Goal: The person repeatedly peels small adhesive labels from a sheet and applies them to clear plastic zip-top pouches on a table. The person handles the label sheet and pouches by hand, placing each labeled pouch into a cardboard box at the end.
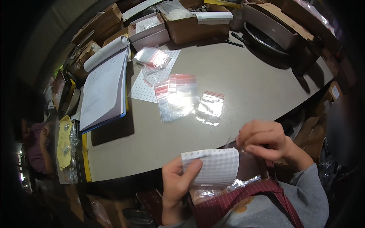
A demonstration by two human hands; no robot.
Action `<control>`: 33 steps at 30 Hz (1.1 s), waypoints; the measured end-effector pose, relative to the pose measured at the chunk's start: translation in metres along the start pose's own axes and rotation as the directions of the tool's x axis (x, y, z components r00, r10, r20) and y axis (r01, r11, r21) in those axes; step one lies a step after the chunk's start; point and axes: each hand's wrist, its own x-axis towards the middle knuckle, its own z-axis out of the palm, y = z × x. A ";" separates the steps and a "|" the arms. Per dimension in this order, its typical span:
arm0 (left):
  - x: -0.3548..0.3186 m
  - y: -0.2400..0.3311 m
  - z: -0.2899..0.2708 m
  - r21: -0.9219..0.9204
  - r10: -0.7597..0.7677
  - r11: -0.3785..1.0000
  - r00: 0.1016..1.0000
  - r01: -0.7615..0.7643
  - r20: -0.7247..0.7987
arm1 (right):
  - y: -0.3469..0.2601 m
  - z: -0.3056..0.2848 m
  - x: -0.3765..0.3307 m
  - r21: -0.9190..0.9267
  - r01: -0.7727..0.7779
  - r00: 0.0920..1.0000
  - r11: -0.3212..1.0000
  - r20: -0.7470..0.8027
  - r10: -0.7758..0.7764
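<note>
My left hand holds a white sheet of small round stickers by its left edge, thumb on top. My right hand pinches at the sheet's upper right corner with fingers closed; what sits between the fingertips is too small to tell. Below the sheet, clear plastic bags lie crumpled in my lap. On the grey table beyond lie a stack of clear zip bags with red strips and one single small zip bag.
An open ledger book lies at the table's left. Another sticker sheet and more small bags sit behind the stack. Cardboard boxes line the far edge, with a dark round pan at right. Another person sits far left.
</note>
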 end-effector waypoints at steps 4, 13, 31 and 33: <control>0.009 -0.012 0.013 0.100 -0.020 0.995 0.999 0.015 0.051 | -0.013 0.022 0.030 -0.266 0.062 0.998 0.962 0.016 -0.060; 0.015 -0.017 0.019 0.099 -0.046 0.994 0.994 0.036 0.102 | 0.007 0.040 0.034 -0.268 0.108 0.994 0.957 0.001 -0.111; 0.034 -0.013 0.015 0.299 -0.031 0.954 0.993 -0.004 0.114 | 0.051 0.016 0.081 -0.843 0.165 0.985 0.512 0.169 -0.039; 0.034 -0.013 0.014 0.307 -0.039 0.952 0.992 -0.001 0.124 | 0.054 0.018 0.073 -0.812 0.196 0.979 0.550 0.193 -0.064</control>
